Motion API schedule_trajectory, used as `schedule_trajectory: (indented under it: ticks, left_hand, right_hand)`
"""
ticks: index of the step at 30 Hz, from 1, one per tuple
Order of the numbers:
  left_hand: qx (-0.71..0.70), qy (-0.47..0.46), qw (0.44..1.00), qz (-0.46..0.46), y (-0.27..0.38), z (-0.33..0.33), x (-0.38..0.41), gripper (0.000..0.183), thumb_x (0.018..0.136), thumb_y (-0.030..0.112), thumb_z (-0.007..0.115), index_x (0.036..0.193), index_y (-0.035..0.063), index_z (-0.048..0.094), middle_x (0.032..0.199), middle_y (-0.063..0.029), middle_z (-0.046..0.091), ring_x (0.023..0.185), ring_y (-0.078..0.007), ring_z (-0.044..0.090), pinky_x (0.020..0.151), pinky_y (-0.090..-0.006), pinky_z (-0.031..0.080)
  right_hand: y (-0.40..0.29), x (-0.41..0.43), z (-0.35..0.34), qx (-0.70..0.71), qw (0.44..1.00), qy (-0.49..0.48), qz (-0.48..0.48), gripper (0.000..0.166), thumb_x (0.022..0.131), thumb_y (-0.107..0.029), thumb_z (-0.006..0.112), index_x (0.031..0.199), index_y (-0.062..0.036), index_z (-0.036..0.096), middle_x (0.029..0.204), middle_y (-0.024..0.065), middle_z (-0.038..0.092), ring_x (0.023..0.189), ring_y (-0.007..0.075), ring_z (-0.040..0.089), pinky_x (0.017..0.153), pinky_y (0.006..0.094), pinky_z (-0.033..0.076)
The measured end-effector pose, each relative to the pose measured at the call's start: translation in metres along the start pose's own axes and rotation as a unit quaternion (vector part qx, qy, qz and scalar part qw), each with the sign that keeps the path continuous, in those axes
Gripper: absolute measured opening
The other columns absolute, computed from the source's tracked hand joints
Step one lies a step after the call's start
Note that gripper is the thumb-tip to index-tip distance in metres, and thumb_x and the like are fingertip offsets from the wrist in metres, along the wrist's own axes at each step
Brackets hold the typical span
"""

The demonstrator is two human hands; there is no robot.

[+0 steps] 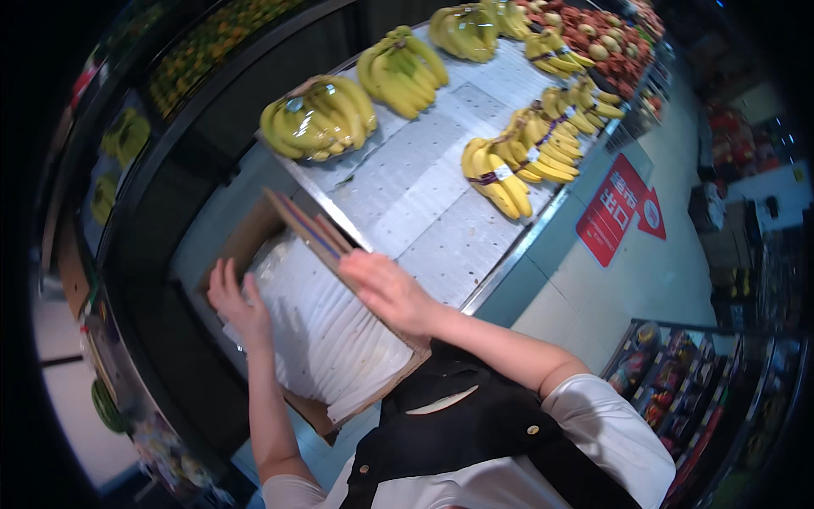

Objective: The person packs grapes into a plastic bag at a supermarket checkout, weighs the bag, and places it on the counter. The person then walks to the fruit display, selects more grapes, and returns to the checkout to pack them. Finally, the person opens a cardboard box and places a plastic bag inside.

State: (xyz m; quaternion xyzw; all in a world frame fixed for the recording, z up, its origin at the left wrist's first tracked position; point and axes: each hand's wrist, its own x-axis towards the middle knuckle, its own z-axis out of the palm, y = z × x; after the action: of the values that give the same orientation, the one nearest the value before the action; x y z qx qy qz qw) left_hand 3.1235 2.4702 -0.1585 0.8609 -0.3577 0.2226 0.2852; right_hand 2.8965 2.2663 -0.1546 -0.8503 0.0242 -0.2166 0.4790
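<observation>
An open cardboard box (420,359), lined with white foam or paper sheets (337,331) and some clear plastic, lies in front of me beside the display table (439,210). My left hand (240,302) is at the box's left wall, its fingers apart; whether it touches the wall is hard to tell. My right hand (391,289) rests with extended fingers on the box's right wall, near the table's metal edge. Large banana bunches in clear film (321,118) sit along the table's far left side. Smaller taped banana bunches (499,175) form a row along its right edge.
Reddish produce with pale round fruit (601,41) fills the table's far end. Dark display shelving (159,254) curves along the left. A red floor sign with writing (607,210) lies on the right. Packaged goods fill a rack (668,382) at lower right.
</observation>
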Motion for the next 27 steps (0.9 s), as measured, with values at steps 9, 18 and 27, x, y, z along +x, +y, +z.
schedule_trajectory:
  ticks: [9,18,27]
  left_hand:
    - [0.068,-0.314,0.945,-0.052,0.022,0.065,-0.137,0.077,0.091,0.063,0.061,0.157,0.0308,0.040,0.169,-0.0142,0.016,0.152,-0.0521,0.009,0.114,-0.0761,0.007]
    - [0.040,-0.080,0.956,-0.279,-0.052,-0.074,-0.122,0.074,0.092,0.028,0.071,0.154,0.0069,0.038,0.155,-0.0232,0.038,0.141,-0.0457,0.036,0.116,-0.0573,0.030]
    - [-0.196,-0.089,0.863,-0.457,-0.118,-0.097,-0.170,0.049,0.100,0.020,0.066,0.137,-0.0100,0.055,0.113,-0.0172,0.071,0.101,-0.0200,0.066,0.088,-0.0321,0.052]
  right_hand:
    - [0.040,0.006,0.084,0.002,0.990,-0.138,0.020,0.069,0.103,-0.022,0.046,0.161,-0.0003,0.017,0.168,0.0218,0.017,0.156,0.0373,0.015,0.126,0.0445,0.014]
    - [0.040,0.019,0.038,0.221,0.947,-0.160,0.169,0.086,0.084,0.002,0.056,0.161,-0.0033,0.021,0.165,0.0166,0.027,0.153,0.0303,0.026,0.125,0.0405,0.022]
    - [-0.026,0.176,0.130,-0.105,0.977,-0.111,-0.146,0.078,0.088,-0.013,0.066,0.154,0.0047,0.030,0.157,0.0261,0.035,0.151,0.0412,0.026,0.124,0.0500,0.019]
